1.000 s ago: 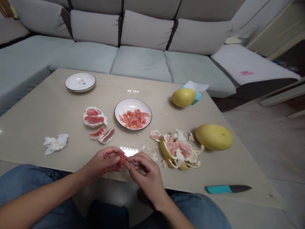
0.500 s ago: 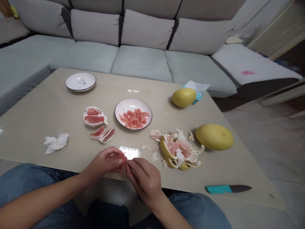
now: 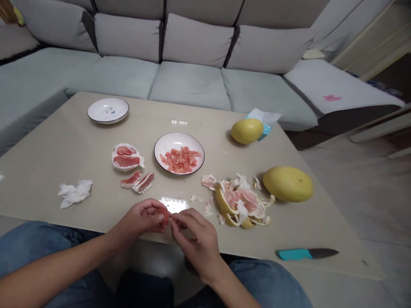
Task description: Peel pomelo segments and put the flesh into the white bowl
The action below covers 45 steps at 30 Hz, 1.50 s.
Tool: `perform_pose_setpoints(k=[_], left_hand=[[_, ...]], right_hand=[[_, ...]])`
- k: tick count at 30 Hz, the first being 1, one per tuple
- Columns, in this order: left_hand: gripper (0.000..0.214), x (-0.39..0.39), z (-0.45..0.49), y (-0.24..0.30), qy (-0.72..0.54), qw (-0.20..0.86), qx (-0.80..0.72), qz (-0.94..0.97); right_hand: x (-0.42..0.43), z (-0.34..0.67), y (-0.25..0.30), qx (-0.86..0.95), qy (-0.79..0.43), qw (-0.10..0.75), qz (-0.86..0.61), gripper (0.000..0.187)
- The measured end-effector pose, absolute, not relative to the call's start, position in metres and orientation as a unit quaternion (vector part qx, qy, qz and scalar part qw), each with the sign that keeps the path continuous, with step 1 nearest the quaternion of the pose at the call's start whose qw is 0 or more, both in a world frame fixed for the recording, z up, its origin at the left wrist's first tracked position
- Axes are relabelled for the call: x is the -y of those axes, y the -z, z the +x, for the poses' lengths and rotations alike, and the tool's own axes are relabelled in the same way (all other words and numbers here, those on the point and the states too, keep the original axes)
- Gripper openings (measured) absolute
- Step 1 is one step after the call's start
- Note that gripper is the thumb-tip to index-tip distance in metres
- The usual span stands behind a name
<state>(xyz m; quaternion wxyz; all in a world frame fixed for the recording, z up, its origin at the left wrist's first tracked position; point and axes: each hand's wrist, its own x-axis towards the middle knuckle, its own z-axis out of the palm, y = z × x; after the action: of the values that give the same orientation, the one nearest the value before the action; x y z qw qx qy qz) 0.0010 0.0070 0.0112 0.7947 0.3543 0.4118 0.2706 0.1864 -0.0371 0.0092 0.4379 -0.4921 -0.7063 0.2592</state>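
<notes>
My left hand (image 3: 144, 219) is closed around a red pomelo segment (image 3: 165, 215) at the table's near edge. My right hand (image 3: 195, 235) pinches thumb and forefinger together right against that segment's end; whatever lies in the pinch is too small to name. Ahead of the hands, a white plate (image 3: 156, 159) with a dark rim bears pieces of red pomelo flesh (image 3: 181, 160). To its left sit a partly peeled pomelo (image 3: 126, 157) and two loose pomelo segments (image 3: 144, 182). Peel and membrane scraps (image 3: 240, 201) are heaped right of my right hand.
Two whole yellow pomelos stand at the right, one near (image 3: 288, 184) and one farther back (image 3: 247, 131) against a tissue pack (image 3: 266, 124). A teal-handled knife (image 3: 308, 254) lies by the near right edge. Crumpled tissue (image 3: 75, 193) and another plate (image 3: 108, 110) are at left.
The right hand's fingertips have shifted slightly on the segment, and its fingers are a little more spread. More of the red segment shows in the left hand.
</notes>
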Motion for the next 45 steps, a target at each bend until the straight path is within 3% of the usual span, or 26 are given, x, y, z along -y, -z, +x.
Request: perform_pose_setpoints(k=[5, 15, 33, 38, 45], left_hand=[[0.022, -0.006, 0.0, -0.006, -0.292, 0.779, -0.39, 0.395], [0.016, 0.0, 0.005, -0.002, -0.348, 0.733, -0.365, 0.457], [0.016, -0.005, -0.001, -0.008, -0.327, 0.783, -0.362, 0.385], [0.017, -0.006, -0.001, -0.005, -0.322, 0.789, -0.369, 0.371], [0.017, -0.007, -0.001, -0.005, -0.3, 0.792, -0.373, 0.378]], right_hand=[[0.036, 0.184, -0.009, 0.678, -0.278, 0.471, -0.491, 0.017], [0.041, 0.18, -0.004, 0.731, -0.157, 0.429, -0.508, 0.013], [0.038, 0.184, -0.015, 0.669, -0.276, 0.486, -0.49, 0.014], [0.037, 0.188, -0.01, 0.719, -0.208, 0.468, -0.47, 0.019], [0.035, 0.192, -0.013, 0.805, 0.006, 0.407, -0.432, 0.014]])
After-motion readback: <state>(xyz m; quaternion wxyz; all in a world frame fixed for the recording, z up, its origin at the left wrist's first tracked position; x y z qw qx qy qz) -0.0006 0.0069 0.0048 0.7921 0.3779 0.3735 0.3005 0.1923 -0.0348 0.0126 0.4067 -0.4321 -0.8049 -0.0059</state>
